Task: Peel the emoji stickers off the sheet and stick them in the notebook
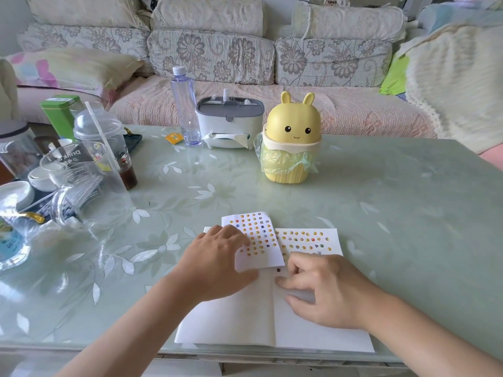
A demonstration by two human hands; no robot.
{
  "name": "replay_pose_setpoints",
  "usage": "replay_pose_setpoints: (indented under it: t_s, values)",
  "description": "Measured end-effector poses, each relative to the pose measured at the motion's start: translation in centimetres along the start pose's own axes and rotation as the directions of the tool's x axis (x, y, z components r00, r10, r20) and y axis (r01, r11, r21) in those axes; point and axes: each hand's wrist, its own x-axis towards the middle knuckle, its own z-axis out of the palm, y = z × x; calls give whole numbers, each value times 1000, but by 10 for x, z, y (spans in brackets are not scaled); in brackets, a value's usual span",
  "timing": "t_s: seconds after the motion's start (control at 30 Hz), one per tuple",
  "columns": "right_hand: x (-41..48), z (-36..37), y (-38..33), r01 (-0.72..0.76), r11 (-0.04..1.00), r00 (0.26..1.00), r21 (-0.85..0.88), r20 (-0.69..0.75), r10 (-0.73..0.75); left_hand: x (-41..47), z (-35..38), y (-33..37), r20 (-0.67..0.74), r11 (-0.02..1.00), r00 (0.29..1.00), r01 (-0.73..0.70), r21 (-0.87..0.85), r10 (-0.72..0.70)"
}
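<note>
An open white notebook [245, 319] lies at the table's near edge. Several emoji stickers [304, 240] sit in rows at the top of its right page. A small sticker sheet [258, 240] covered with emoji lies over the left page and the fold. My left hand [215, 265] rests on the sheet's left part, fingers spread flat and thumb on the page below it. My right hand [324, 287] is on the right page with its fingers curled and fingertips pressing the paper. One small dark sticker [278, 270] shows just left of those fingertips, near the fold.
A yellow bunny-shaped bin [291, 142] with a plastic liner stands beyond the notebook. Behind it are a grey tissue box [228, 123] and a water bottle [185, 110]. Clear cups, a glass jug [87, 186] and dishes crowd the table's left side. A sofa lies beyond.
</note>
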Motion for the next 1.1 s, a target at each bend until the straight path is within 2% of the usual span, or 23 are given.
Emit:
replay_pose_setpoints:
  t_s: [0.13,0.27,0.37,0.47,0.53,0.6,0.63,0.67,0.7,0.73,0.77,0.87,0.97,1.03,1.1]
  values:
    - [1,-2,1,-47,998,998,32,-47,49,-1,-1,-3,-7,999,999,-42,-28,42]
    - [12,-10,-5,-83,994,980,74,-175,95,-4,-2,-3,-60,996,996,-68,-66,64]
    - [28,-12,-10,-102,995,987,8,-124,103,-7,0,-3,-115,988,989,-109,-108,97]
    - [40,-3,-10,-35,997,993,-73,-119,26,-10,1,-4,-170,980,977,-150,-130,127]
    - [47,3,-10,8,993,980,-114,-195,-31,-13,2,-4,-247,979,959,-172,-110,141]
    - [52,5,-11,25,990,956,-140,-287,-64,-18,0,3,-339,984,940,-86,-158,28]
    - [54,5,-11,30,988,942,-152,-328,-79,-21,-5,9,-359,965,926,22,-262,-119]
    - [56,5,-12,32,986,928,-165,-362,-91,-23,-12,15,-317,903,901,158,-400,-298]
    - [57,5,-13,31,983,914,-181,-393,-101,-25,-19,21,-200,800,866,303,-518,-458]
    - [58,5,-13,25,980,902,-197,-419,-108,-26,-25,24,-57,685,833,412,-601,-551]
    - [59,4,-14,19,977,890,-213,-441,-114,-27,-28,25,83,569,811,475,-672,-580]
    - [60,2,-15,-5,964,864,-266,-486,-130,-28,-32,24,366,141,774,499,-855,-517]
    - [60,-1,-19,-5,956,854,-294,-498,-149,-28,-30,29,474,-258,810,404,-878,-344]
    - [61,-1,-23,25,955,868,-295,-468,-167,-27,-29,32,475,-388,848,366,-846,-235]
    - [61,-3,-28,63,968,890,-243,-424,-164,-26,-27,33,465,-391,860,363,-846,-209]
